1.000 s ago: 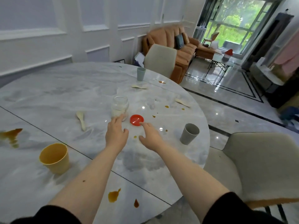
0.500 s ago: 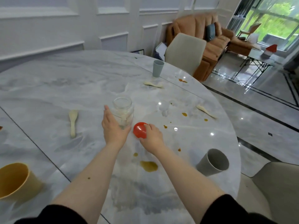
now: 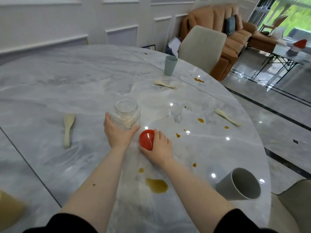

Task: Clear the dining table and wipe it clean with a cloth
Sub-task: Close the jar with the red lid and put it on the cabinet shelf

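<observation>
Near edge of the marble surface (image 3: 50,91): a brown spill (image 3: 156,185) lies between the two forearms, with a grey cup (image 3: 239,184) at the near right edge and part of a yellow cup (image 3: 9,210) at the near left.

Mid surface: right hand (image 3: 159,147) has fingers and thumb curled round a red lid (image 3: 146,139), tipped on edge. Just beside it, left hand (image 3: 117,132) is wrapped round the base of an open glass jar (image 3: 126,115), which stands upright and holds some pale contents.

Step in hand, as judged: clearing phase, closing the jar before removal. Next move calls for turning the lid flat, seating it on the jar mouth and twisting while the left hand steadies the jar.

Farther out: three pale spoons (image 3: 68,129) (image 3: 227,117) (image 3: 164,84), small brown spots (image 3: 200,120), and a blue-grey cup (image 3: 170,65) at the far edge. No cloth in view.
</observation>
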The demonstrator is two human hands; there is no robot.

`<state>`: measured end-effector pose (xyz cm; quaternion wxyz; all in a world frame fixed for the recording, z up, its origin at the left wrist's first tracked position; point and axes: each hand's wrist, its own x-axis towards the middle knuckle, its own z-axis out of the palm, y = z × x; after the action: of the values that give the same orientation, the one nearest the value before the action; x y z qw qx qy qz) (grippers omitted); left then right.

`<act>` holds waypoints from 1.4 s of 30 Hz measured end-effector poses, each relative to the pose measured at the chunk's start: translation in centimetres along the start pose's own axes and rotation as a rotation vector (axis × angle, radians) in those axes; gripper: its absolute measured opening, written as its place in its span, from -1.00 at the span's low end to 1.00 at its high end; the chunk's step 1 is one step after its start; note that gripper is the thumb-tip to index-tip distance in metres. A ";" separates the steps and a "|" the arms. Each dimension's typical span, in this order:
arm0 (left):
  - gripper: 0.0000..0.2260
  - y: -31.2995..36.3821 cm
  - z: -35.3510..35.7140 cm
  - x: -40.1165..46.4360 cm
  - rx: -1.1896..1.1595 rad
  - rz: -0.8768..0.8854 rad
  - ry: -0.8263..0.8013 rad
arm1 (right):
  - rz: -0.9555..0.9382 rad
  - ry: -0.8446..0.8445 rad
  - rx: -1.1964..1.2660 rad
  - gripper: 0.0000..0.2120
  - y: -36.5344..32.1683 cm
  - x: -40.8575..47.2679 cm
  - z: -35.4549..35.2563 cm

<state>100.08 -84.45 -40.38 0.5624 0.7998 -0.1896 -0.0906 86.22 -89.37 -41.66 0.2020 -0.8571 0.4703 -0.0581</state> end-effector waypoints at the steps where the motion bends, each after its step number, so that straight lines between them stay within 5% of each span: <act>1: 0.10 -0.1 0.1 0.3 -0.016 0.005 0.005 | -0.003 0.010 -0.004 -0.09 0.0 0.2 0.1; 12: -0.26 0.0 -0.1 1.5 0.046 0.031 -0.010 | 0.045 0.093 0.135 -0.12 -0.2 0.7 -0.5; 23: -0.28 1.7 -4.4 -3.0 0.034 -0.025 -0.003 | 0.005 0.205 0.179 -0.05 -2.8 -1.7 -5.2; 29: -0.28 3.7 -10.9 -6.5 0.027 0.044 -0.062 | -0.229 0.250 0.050 -0.06 -6.7 -5.8 -9.9; 35: -0.28 4.7 -18.1 -10.4 -0.011 0.097 -0.136 | -0.485 0.194 -0.172 -0.10 -11.9 -12.0 -13.2; 42: -0.23 4.1 -26.8 -14.5 0.052 0.207 -0.250 | -0.575 -0.060 -0.087 -0.05 -18.5 -19.1 -15.8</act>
<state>95.62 -56.65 -28.11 0.5197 0.7728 -0.3416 -0.1261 85.64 -69.33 -18.13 0.1540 -0.9645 0.2038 -0.0675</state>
